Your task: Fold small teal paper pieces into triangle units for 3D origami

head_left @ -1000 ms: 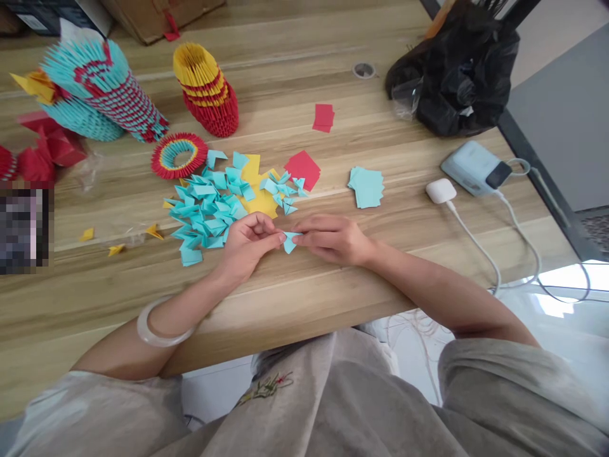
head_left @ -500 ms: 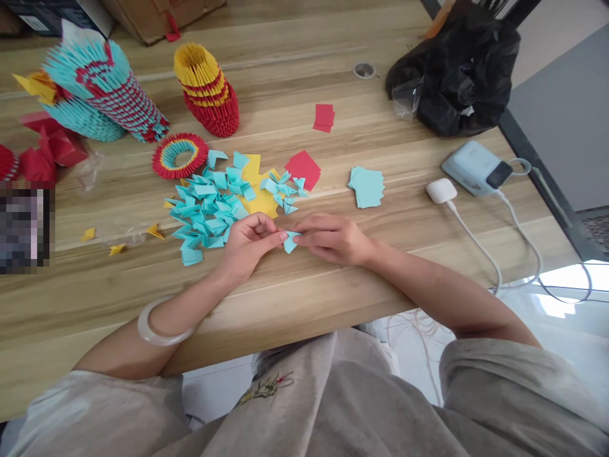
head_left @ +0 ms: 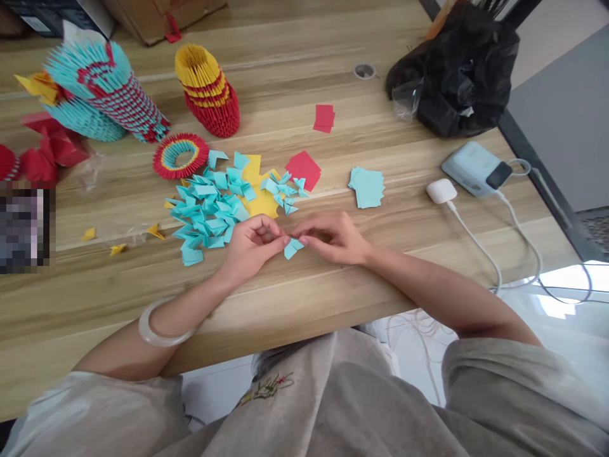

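Note:
Between my two hands is a small light-blue folded paper piece [head_left: 293, 248], its two flaps hanging below the fingertips. My left hand [head_left: 252, 249] pinches its left side between thumb and fingers. On its right side, the thumb and fingers of my right hand [head_left: 337, 238] hold the other end. A pile of folded blue paper pieces [head_left: 209, 206] lies just beyond my left hand, with yellow paper sheets [head_left: 264, 202] and red paper sheets [head_left: 304, 168] beside it. A stack of blue paper sheets [head_left: 367, 188] lies beyond my right hand.
A red-and-yellow paper vase [head_left: 209, 95], a paper ring [head_left: 160, 166] and a blue-and-red paper model [head_left: 124, 95] stand at the back left. To the right are a black plastic bag [head_left: 469, 76], a power bank [head_left: 472, 166] and a white earphone case [head_left: 441, 190] with cables.
The paper between my fingers has turned, so both flaps now show. My right fingers have lifted and shifted slightly, with the thumb now lower on the paper.

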`<action>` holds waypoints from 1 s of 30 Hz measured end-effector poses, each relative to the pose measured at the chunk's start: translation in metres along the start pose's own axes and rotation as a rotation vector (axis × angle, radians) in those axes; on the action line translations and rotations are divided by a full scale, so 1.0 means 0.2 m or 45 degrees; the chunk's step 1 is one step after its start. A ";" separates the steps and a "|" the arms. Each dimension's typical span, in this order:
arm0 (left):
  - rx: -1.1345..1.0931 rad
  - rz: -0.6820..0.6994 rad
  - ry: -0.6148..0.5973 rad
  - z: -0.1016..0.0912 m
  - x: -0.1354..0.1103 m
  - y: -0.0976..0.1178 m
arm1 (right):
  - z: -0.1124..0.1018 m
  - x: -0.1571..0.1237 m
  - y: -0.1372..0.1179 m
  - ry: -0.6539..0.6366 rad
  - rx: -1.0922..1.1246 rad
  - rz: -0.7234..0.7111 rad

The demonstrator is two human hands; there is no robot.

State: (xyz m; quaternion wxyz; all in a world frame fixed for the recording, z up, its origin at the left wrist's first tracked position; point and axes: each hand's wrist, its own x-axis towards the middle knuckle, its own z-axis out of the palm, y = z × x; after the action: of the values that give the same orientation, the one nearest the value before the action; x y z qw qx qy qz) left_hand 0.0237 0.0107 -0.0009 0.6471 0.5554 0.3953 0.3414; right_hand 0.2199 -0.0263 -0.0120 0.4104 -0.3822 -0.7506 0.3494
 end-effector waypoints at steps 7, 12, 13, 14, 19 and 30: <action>0.130 0.059 -0.094 0.00 -0.01 0.02 | 0.00 0.03 0.01 -0.117 0.387 0.414; 0.117 0.011 -0.092 0.00 -0.01 0.01 | 0.01 0.03 0.02 -0.089 0.552 0.492; 0.124 0.018 -0.078 0.00 -0.01 0.00 | 0.01 0.03 0.02 -0.094 0.565 0.495; 0.132 0.031 -0.066 0.00 -0.01 0.00 | 0.01 0.03 0.03 -0.097 0.573 0.493; 0.151 0.070 -0.028 0.01 -0.01 0.01 | 0.01 0.03 0.04 -0.093 0.573 0.476; 0.159 0.026 -0.036 0.01 -0.01 0.02 | 0.00 0.03 0.03 -0.121 0.492 0.421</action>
State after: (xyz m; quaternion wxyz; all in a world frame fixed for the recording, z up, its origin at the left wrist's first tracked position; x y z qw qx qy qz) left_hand 0.0244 0.0086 0.0043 0.6131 0.6035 0.4010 0.3148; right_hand 0.2184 -0.0188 -0.0150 0.3772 -0.3975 -0.6156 0.5664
